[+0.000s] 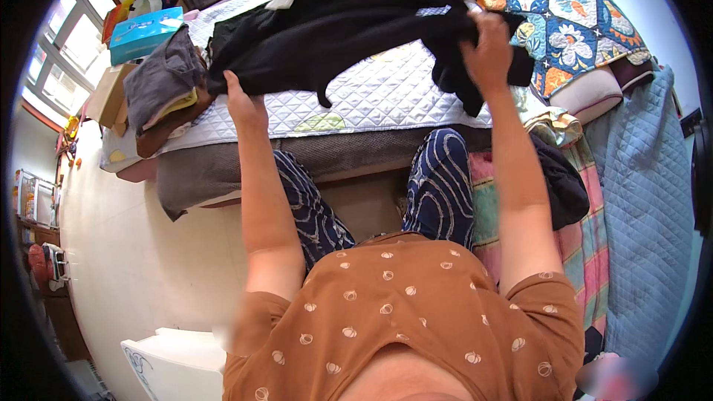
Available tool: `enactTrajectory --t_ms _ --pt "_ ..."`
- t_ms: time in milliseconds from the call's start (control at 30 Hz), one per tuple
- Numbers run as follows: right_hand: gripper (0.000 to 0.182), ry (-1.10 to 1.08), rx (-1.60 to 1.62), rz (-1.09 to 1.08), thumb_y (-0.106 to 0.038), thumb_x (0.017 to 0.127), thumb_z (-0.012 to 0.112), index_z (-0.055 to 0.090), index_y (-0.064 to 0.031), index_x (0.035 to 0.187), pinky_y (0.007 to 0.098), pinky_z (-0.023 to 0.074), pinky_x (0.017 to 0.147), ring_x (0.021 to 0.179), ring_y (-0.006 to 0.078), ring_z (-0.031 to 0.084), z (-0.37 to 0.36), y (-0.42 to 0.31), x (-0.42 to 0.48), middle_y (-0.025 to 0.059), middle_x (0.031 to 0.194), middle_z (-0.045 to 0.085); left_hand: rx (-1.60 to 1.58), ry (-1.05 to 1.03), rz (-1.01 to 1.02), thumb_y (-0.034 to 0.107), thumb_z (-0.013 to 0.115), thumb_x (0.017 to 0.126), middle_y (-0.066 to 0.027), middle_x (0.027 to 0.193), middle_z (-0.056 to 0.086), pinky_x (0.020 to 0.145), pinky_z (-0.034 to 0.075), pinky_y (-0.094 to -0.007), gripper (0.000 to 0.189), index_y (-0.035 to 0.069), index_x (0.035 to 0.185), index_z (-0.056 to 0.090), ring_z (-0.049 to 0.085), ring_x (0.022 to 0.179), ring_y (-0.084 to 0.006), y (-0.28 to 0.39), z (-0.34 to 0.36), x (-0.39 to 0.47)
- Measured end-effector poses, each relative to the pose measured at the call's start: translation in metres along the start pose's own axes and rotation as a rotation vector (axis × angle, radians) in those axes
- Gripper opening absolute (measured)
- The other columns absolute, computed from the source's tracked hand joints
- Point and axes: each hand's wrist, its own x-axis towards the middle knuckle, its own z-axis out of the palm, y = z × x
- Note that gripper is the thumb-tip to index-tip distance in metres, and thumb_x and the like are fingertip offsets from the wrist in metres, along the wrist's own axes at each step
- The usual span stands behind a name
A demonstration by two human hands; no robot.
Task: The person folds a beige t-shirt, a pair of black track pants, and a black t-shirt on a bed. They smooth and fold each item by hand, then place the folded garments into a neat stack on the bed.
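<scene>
A black garment (356, 28) is stretched between my hands above the bed. My left hand (244, 101) grips its lower left end, thumb on top. My right hand (490, 53) holds the bunched right end, and dark folds hang below it. A pale tag or patch (281, 2) shows near the garment's upper left edge. Which part of the garment each hand holds cannot be told. Beneath it lies a white quilted bed cover (367, 86), partly hidden by the black cloth.
Folded clothes (164, 81) are stacked at the bed's left, beside a blue box (146, 34) and a cardboard box (111, 97). A patterned quilt (562, 16) lies at the far right. Dark clothing (565, 189) rests on striped cloth (590, 256) by my right arm. White furniture (175, 365) stands lower left.
</scene>
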Motion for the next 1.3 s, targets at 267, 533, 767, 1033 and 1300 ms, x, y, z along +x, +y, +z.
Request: enactTrajectory --t_ms 267,533,767,1033,1300 --pt "0.024 -0.833 0.058 0.293 -0.018 0.072 0.073 0.067 -0.0106 0.094 0.0414 0.0520 0.088 0.100 0.0307 0.060 0.076 -0.015 -0.139 0.0093 0.095 0.064 0.641 0.145 -0.292 0.032 0.065 0.095 -0.0112 0.105 0.069 0.083 0.053 -0.0340 0.039 -0.004 0.108 0.064 0.067 0.091 -0.0209 -0.041 -0.076 0.001" --pt "0.022 -0.299 0.138 0.225 -0.007 0.065 0.068 0.054 -0.0084 0.082 0.0441 0.0473 0.073 0.087 0.0330 0.055 0.038 -0.019 -0.142 0.0096 0.085 0.057 0.368 0.277 0.016 0.001 0.068 0.074 -0.0141 0.090 0.065 0.068 0.057 -0.0378 0.017 -0.008 0.088 0.062 0.067 0.074 -0.0270 -0.024 -0.070 -0.008" --pt "0.028 -0.566 0.483 -0.103 -0.012 0.059 0.076 0.050 -0.0081 0.067 0.0416 0.0443 0.059 0.068 0.0303 0.058 -0.001 -0.074 -0.138 0.0093 0.066 0.054 0.227 0.605 0.142 0.000 0.064 0.075 -0.0131 0.090 0.065 0.076 0.056 -0.0351 0.017 -0.007 0.091 0.061 0.066 0.079 -0.0262 0.002 -0.099 0.004" --pt "0.029 -0.805 0.826 0.316 -0.027 0.079 0.078 0.062 -0.0033 0.076 0.0342 0.0452 0.057 0.057 0.0218 0.057 0.034 -0.075 -0.118 0.0108 0.061 0.059 0.382 0.217 0.082 -0.001 0.062 0.084 -0.0076 0.088 0.067 0.071 0.056 -0.0303 0.012 -0.001 0.095 0.063 0.067 0.076 -0.0204 -0.012 -0.064 -0.023" --pt "0.052 -0.664 0.506 0.398 -0.036 0.079 0.075 0.061 -0.0125 0.123 0.0388 0.0528 0.083 0.092 0.0275 0.066 0.117 -0.058 -0.111 0.0101 0.113 0.063 0.332 0.264 0.054 0.006 0.066 0.086 -0.0039 0.084 0.066 0.069 0.054 -0.0289 0.007 0.002 0.092 0.066 0.064 0.073 -0.0164 -0.018 -0.060 -0.014"
